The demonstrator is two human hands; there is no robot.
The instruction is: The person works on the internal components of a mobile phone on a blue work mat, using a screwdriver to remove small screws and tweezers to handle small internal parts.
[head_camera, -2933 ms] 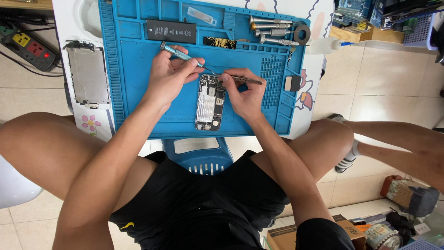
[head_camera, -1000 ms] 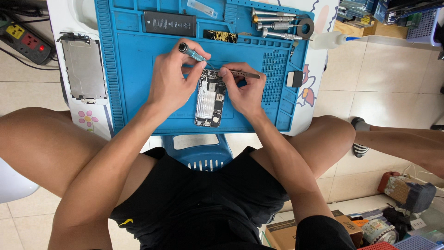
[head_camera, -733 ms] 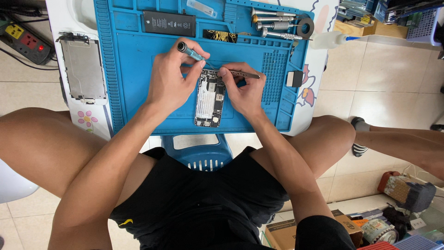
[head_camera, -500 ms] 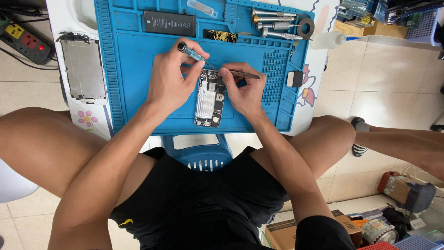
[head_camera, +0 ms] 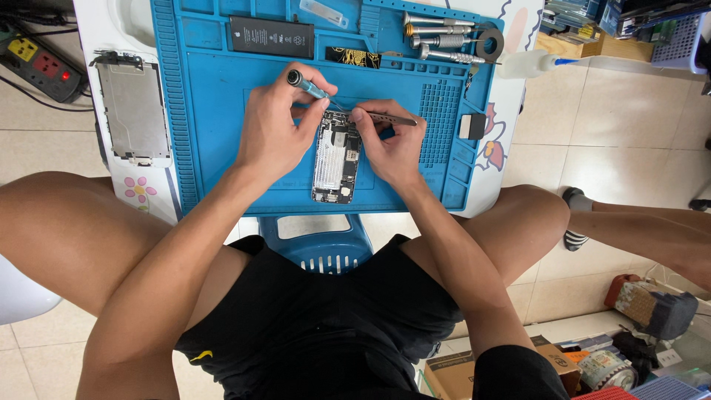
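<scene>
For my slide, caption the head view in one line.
Left hand steadies a screwdriver, right hand tweezers, over an opened phone.

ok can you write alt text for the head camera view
Seen from above, a seated person's left hand holds a small screwdriver and the right hand holds tweezers over an opened phone on a blue work mat. A black battery and metal tools lie along the mat's far edge.

The left hand (head_camera: 278, 130) hides the screwdriver (head_camera: 305, 84) shaft, and its tip on the phone (head_camera: 337, 159) is too small to make out. The right hand (head_camera: 390, 144) covers the phone's upper right corner. The top edge cuts off the mat (head_camera: 215, 111).
</scene>
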